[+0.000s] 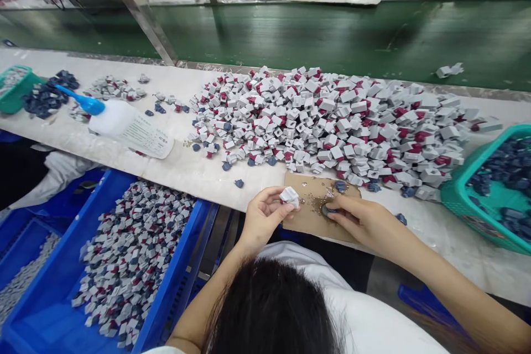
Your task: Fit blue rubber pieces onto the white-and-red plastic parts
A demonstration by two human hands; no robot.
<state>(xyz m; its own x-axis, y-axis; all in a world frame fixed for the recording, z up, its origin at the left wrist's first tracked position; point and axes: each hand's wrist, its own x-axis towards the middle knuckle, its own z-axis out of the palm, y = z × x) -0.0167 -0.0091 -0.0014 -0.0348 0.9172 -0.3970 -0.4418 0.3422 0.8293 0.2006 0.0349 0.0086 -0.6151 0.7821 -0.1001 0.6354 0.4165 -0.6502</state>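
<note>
My left hand (265, 218) pinches a small white block-shaped piece (289, 196) between thumb and fingertips, above a brown cardboard sheet (317, 227). My right hand (359, 221) holds a dark blue round piece (327, 209) against the cardboard, whose surface is spotted with shiny drops and speckled with grains. A large heap of white blocks with red parts (332, 121) lies on the white bench (199, 177) just beyond my hands. Loose dark blue pieces (340, 186) sit along the heap's near edge.
A blue crate (166, 265) of assembled pieces stands below the bench at left. A teal basket (460, 199) of blue pieces stands at right. Farther left lie a squeeze bottle with a blue nozzle (112, 116), a printed sheet (149, 135) and another teal basket (16, 88).
</note>
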